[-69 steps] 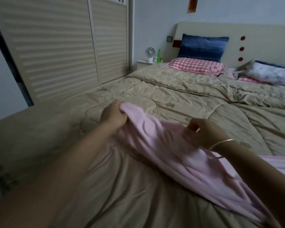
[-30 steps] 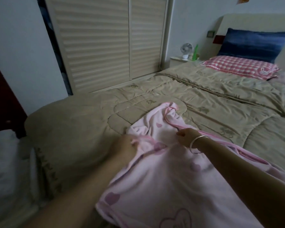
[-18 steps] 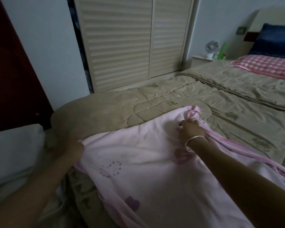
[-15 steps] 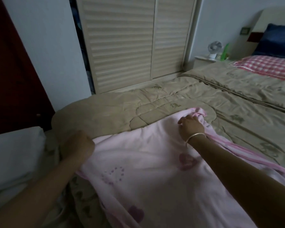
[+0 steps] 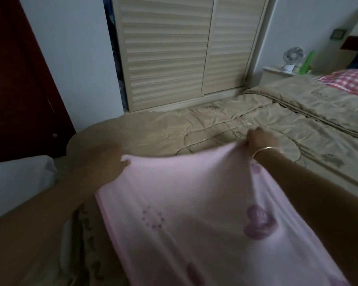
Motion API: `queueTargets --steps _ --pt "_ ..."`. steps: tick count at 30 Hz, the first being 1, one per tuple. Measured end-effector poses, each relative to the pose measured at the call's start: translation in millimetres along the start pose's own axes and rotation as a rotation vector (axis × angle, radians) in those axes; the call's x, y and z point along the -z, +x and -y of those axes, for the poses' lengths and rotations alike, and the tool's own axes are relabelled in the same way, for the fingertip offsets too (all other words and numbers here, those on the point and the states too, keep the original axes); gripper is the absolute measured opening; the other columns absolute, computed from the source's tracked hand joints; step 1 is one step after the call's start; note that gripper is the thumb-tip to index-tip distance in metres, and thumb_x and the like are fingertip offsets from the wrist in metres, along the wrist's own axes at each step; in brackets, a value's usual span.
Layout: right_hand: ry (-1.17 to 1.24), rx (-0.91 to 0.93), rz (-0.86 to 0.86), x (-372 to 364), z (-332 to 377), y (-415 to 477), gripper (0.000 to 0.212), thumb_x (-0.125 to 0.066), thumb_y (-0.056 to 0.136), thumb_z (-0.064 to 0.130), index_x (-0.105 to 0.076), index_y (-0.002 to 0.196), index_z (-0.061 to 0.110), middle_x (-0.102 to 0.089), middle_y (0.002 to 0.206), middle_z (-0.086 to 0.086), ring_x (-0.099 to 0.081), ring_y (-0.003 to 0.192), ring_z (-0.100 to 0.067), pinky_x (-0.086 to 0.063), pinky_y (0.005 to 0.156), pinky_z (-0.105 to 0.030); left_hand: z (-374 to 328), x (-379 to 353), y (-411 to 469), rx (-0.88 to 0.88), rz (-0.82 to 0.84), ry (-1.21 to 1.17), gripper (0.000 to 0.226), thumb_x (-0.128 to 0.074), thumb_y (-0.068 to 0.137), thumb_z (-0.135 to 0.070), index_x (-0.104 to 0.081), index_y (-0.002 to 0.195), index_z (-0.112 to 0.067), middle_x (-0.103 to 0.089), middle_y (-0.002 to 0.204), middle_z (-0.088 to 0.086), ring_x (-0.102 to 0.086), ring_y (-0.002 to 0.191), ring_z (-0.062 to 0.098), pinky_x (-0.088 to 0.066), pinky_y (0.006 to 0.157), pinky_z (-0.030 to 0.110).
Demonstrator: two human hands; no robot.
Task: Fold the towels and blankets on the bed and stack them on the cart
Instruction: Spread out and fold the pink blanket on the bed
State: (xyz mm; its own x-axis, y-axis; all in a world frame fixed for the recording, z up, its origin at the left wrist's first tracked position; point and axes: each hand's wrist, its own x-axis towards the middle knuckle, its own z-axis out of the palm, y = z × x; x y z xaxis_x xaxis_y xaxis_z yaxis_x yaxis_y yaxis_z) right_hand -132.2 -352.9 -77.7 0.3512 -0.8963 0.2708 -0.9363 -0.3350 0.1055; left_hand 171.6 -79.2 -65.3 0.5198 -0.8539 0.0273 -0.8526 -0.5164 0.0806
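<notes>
We hold the pink blanket [image 5: 194,203] up over the bed [image 5: 194,124]. Our left hand [image 5: 110,159] and right hand [image 5: 260,139] each keep a tight grip on a top corner. It looks soft, light and floppy, so corners work best

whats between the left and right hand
In the head view, the top edge of the pink towel runs from the left hand to the right hand, each gripping a corner; the tan quilt lies beyond.
</notes>
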Motion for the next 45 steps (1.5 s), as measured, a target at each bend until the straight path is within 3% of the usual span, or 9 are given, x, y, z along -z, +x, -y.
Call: queueTargets --steps 7,12,18,24,31,34,37,41,45 --pt "0.298 -0.203 -0.353 36.1 -0.6 61.7 0.026 -0.052 0.092 0.019 -0.066 0.106 0.004 -0.055 0.114 -0.027 -0.058 0.100 -0.045 -0.047 0.082 -0.045 9.7 32.9 -3.0 -0.087 -0.386 0.148 0.056 -0.055 0.087 -0.059 -0.045 0.113 -0.010 -0.064 0.094 0.014 -0.063 0.084 0.033 -0.044 0.066 0.036" --pt "0.378 -0.150 -0.105 -13.9 30.9 74.0 0.037 -0.050 0.095 0.015 -0.050 0.128 -0.001 -0.045 0.131 -0.026 -0.048 0.120 -0.043 -0.038 0.102 -0.045 20.6 -7.2 11.2 -0.010 -0.241 0.055 0.073 -0.056 0.087 -0.059 -0.035 0.137 -0.010 -0.060 0.117 0.015 -0.059 0.102 0.032 -0.038 0.074 0.035" --pt "0.411 -0.009 0.240 -70.2 56.7 35.9 0.077 -0.052 0.089 0.006 -0.009 0.153 0.014 0.005 0.159 -0.015 -0.024 0.142 -0.035 -0.026 0.113 -0.041 25.6 -58.9 11.9 0.076 -0.101 -0.108 0.068 -0.048 0.095 -0.049 -0.025 0.146 -0.011 -0.052 0.134 0.017 -0.055 0.112 0.035 -0.044 0.090 0.040" --pt "0.414 0.102 0.290 -0.1 63.7 -66.8 0.064 -0.049 0.096 0.041 -0.021 0.151 0.023 -0.008 0.160 -0.008 -0.014 0.146 -0.027 -0.014 0.117 -0.048 0.7 -54.8 -18.9 -0.141 -0.349 -0.149 0.041 -0.056 0.084 -0.009 -0.058 0.125 -0.007 -0.058 0.124 0.018 -0.054 0.111 0.037 -0.042 0.097 0.049" --pt "-0.019 -0.026 0.354 61.1 -23.1 -287.7 0.069 -0.009 0.090 0.067 0.005 0.151 0.038 0.011 0.160 0.007 0.006 0.148 -0.018 0.005 0.113 -0.059 -64.9 -72.4 -177.3 -0.602 -0.151 -0.582 0.056 -0.031 0.092 -0.044 -0.043 0.143 -0.024 -0.038 0.152 -0.005 -0.030 0.142 0.010 -0.021 0.116 0.035" --pt "0.001 -0.272 0.275 90.1 -92.5 -384.3 0.062 -0.033 0.095 0.054 -0.022 0.150 0.029 -0.017 0.159 -0.006 -0.025 0.143 -0.029 -0.022 0.113 -0.055 -73.5 -87.1 -236.2 -0.750 -0.130 -0.596 0.051 -0.042 0.090 -0.040 -0.047 0.139 -0.030 -0.042 0.148 -0.013 -0.032 0.140 0.004 -0.022 0.114 0.035" --pt "0.084 -0.180 0.182 108.0 -122.0 -485.3 0.049 -0.033 0.095 0.052 -0.056 0.126 0.022 -0.061 0.124 -0.017 -0.063 0.106 -0.039 -0.052 0.087 -0.047 -95.8 -75.9 -272.5 -0.772 -0.111 -0.766 0.043 -0.052 0.084 -0.029 -0.060 0.126 -0.022 -0.057 0.133 -0.010 -0.048 0.127 0.008 -0.036 0.106 0.034" --pt "0.164 -0.105 0.107 122.4 -116.5 -572.9 0.072 -0.019 0.098 0.058 -0.065 0.116 0.006 -0.067 0.115 -0.017 -0.063 0.105 -0.032 -0.038 0.092 -0.032 -136.5 -50.7 -323.9 -0.887 -0.072 -0.865 0.024 -0.057 0.074 -0.021 -0.064 0.097 -0.025 -0.062 0.103 -0.015 -0.058 0.102 0.008 -0.047 0.091 0.031" --pt "0.312 -0.234 0.004 147.3 -116.6 -641.8 0.061 -0.039 0.088 0.066 -0.062 0.123 0.022 -0.057 0.130 -0.004 -0.056 0.113 -0.020 -0.042 0.093 -0.026 -167.6 -48.6 -384.2 -1.159 -0.034 -0.766 0.017 -0.063 0.076 -0.030 -0.066 0.093 -0.028 -0.059 0.098 -0.015 -0.058 0.095 0.008 -0.048 0.085 0.032"
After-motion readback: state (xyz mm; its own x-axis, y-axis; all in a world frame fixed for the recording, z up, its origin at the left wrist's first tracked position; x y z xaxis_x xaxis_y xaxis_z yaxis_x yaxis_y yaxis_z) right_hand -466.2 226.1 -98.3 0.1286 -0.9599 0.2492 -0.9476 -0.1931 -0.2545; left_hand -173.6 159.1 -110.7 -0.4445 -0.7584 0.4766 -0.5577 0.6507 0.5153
